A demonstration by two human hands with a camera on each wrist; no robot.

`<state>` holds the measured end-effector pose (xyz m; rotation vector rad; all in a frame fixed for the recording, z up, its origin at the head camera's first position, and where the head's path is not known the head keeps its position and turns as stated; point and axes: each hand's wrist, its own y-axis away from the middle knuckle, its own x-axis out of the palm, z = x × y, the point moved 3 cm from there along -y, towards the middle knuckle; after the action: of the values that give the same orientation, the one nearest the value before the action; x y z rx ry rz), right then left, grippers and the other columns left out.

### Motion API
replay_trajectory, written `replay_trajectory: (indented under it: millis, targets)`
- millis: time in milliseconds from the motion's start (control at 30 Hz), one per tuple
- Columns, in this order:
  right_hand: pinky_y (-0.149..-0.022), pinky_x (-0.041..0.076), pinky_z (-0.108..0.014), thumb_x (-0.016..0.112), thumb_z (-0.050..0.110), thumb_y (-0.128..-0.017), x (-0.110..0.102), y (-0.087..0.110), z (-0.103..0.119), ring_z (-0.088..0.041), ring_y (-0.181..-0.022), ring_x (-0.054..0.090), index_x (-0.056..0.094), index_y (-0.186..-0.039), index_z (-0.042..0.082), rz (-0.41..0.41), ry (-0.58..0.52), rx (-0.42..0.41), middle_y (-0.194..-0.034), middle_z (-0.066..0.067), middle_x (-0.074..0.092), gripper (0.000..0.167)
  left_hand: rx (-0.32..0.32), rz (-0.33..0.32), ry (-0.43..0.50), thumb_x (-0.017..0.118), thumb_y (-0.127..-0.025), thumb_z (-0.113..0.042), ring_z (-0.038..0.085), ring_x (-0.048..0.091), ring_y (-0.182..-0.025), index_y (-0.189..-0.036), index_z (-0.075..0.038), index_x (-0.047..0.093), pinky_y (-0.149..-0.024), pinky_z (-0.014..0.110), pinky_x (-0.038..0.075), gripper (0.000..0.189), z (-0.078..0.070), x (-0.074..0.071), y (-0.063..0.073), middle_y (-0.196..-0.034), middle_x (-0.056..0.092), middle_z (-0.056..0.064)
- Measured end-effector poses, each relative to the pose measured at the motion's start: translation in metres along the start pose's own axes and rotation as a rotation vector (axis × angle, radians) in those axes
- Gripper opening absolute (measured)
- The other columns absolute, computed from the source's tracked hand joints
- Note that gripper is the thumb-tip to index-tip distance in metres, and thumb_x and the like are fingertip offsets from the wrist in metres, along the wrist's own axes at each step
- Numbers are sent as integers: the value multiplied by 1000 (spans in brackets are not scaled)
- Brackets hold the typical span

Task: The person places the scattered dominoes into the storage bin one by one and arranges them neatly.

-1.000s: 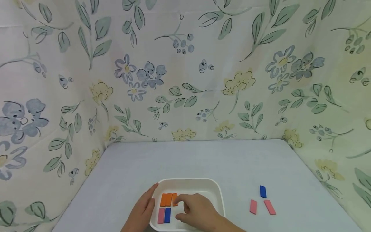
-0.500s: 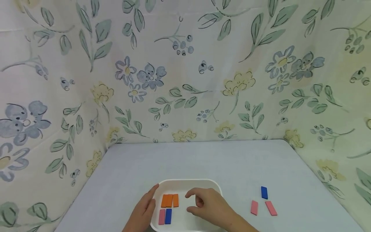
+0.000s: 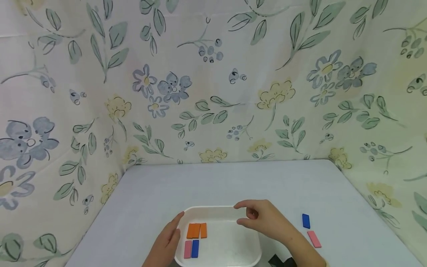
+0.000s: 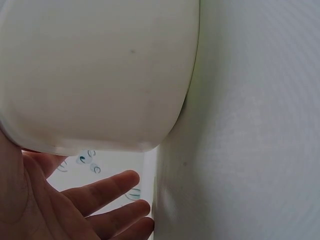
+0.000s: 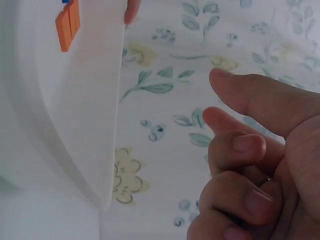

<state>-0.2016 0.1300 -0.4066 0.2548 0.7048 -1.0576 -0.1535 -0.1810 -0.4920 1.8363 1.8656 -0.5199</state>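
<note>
A white tray [image 3: 233,237] holds several orange tiles [image 3: 193,230] side by side, with a pink tile [image 3: 188,249] and a blue tile [image 3: 195,248] below them. My left hand [image 3: 164,237] rests at the tray's left side; in the left wrist view its lower fingers [image 4: 107,192] stretch out apart from the wall. Over the tray's right rim hovers my right hand [image 3: 263,218], thumb and index finger apart with nothing between them. Its other fingers [image 5: 240,192] are bent. To its right, a blue tile [image 3: 305,220] and a pink tile [image 3: 314,239] lie on the table.
The pale table [image 3: 230,183] extends behind and on both sides of the tray. A floral curtain [image 3: 207,85] surrounds its back and sides. Something black [image 3: 281,260] shows below the right forearm, which covers part of the table near the loose tiles.
My right hand has withdrawn from the orange tiles, moving right and up to the tray's right rim. Its forearm now hides one loose pink tile. The left hand has stayed at the tray.
</note>
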Motion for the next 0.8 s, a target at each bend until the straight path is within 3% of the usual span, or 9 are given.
replay_trajectory:
  millis: [333,800]
  targets:
    - [-50,43,-22,78,38,-87,-35,3,-25,-10,-65,49,74,-118,22,-1,69,38,-77,7,55,35,2,-10,-17,46,-107,-27,32,46,-135,-157,-29,36,-104,55,43,50,-3,-1,0,-155,41,2]
    - [-51,42,-24,80,34,-86,-75,9,-65,-17,-70,49,74,-121,17,-40,71,185,-84,1,55,40,14,-16,-23,47,-107,-25,32,44,-137,-156,-29,37,-106,55,41,50,-1,0,-1,-156,41,1]
